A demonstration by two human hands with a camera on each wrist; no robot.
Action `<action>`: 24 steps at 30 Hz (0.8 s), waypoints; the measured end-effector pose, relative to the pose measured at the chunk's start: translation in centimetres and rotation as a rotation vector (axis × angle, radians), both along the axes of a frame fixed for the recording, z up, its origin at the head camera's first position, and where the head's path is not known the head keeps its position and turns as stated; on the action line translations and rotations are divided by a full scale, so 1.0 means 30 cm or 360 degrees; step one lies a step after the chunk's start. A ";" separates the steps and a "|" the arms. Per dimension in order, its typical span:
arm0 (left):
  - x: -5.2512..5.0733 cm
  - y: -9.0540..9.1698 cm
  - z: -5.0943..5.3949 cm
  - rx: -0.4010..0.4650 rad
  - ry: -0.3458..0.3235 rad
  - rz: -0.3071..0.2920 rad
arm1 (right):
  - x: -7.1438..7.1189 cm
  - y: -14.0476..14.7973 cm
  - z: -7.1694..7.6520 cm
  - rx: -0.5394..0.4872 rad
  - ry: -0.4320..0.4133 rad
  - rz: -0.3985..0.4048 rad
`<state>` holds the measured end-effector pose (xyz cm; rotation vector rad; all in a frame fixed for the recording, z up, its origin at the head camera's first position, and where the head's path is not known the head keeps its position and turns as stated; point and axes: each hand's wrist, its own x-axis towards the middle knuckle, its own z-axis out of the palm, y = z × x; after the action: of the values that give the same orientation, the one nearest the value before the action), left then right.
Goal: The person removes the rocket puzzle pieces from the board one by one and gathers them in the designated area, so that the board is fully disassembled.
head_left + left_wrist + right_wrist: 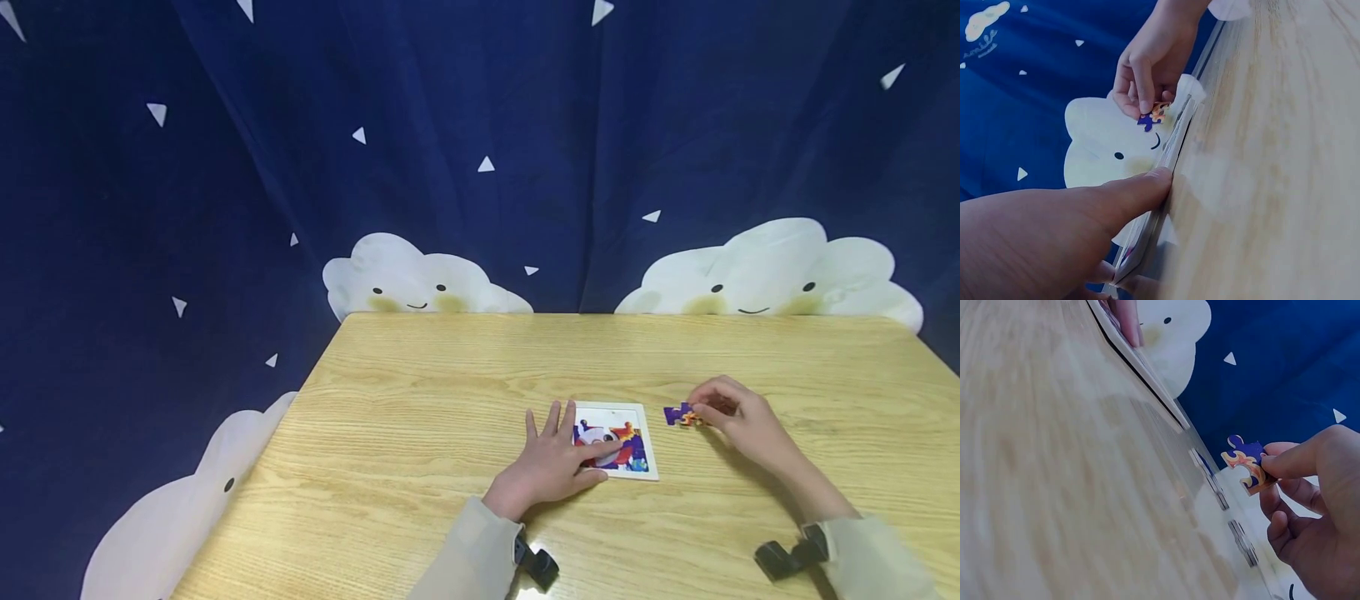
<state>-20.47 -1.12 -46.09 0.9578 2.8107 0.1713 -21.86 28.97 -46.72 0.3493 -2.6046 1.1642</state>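
A small white-framed jigsaw puzzle (651, 454), partly filled with a colourful picture, lies on the wooden table. My left hand (546, 465) rests on its left side with fingers spread, one finger reaching across the picture. In the left wrist view the thumb (1141, 192) lies against the frame's edge. To the right of the frame, my right hand (750, 427) pinches a purple and orange puzzle piece (1244, 456) between thumb and fingers, raised off the table. Two loose puzzle pieces, one nearer (1242, 542) and one farther (1210, 478), lie beneath that hand in the right wrist view.
The wooden table (390, 467) spreads around the puzzle on all sides. Behind it hangs a dark blue curtain (465, 100) with white triangles and smiling clouds. Black wrist mounts, left (536, 565) and right (791, 557), sit at the sleeve cuffs.
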 end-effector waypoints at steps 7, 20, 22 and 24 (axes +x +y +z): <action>0.001 -0.002 -0.002 0.0016 -0.0016 -0.0003 | 0.007 0.039 -0.004 0.0031 -0.0010 -0.0034; 0.001 -0.002 -0.003 0.0017 -0.0005 0.0001 | 0.021 0.129 -0.015 0.0038 0.0044 -0.0084; 0.001 -0.002 -0.005 0.0018 -0.0006 0.0006 | 0.022 0.145 -0.018 0.0039 0.0036 -0.0093; 0.001 -0.002 -0.006 0.0020 -0.0009 0.0012 | 0.022 0.159 -0.021 0.0044 0.0021 -0.0110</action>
<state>-20.44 -1.20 -46.25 0.9482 2.8117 0.1925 -21.18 33.73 -47.35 0.2696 -2.6016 1.1007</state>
